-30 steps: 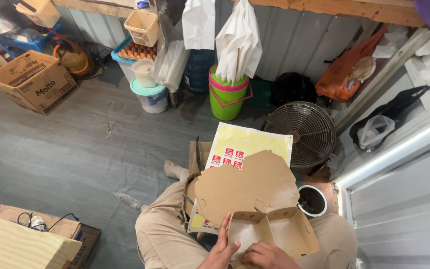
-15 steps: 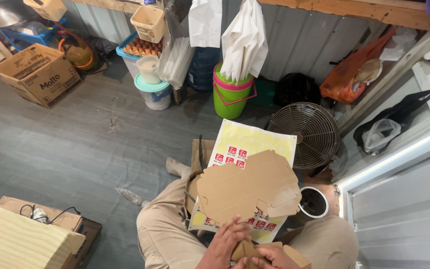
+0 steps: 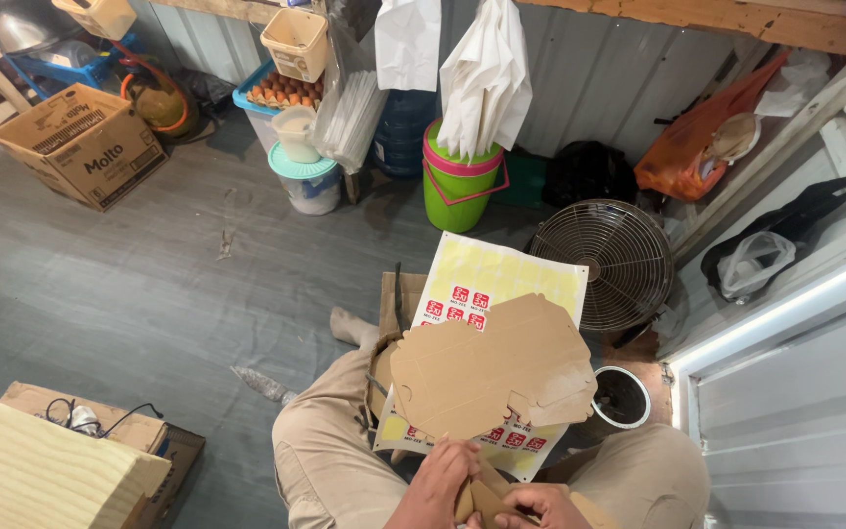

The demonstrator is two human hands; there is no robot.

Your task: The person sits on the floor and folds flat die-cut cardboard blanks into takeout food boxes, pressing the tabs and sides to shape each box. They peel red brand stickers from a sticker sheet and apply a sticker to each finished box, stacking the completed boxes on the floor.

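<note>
Cardboard dominates the lower middle of the frame: a flat die-cut box blank lies across the person's lap on a yellow sticker sheet, with a round fan to its right. Below it, at the bottom edge, the left hand and right hand close their fingers around a smaller folded cardboard piece, partly cut off. Folding it cleanly probably calls for pinching right along the crease while both hands brace the panels.

Matt brown cardboard blank — rough-edged.
</note>
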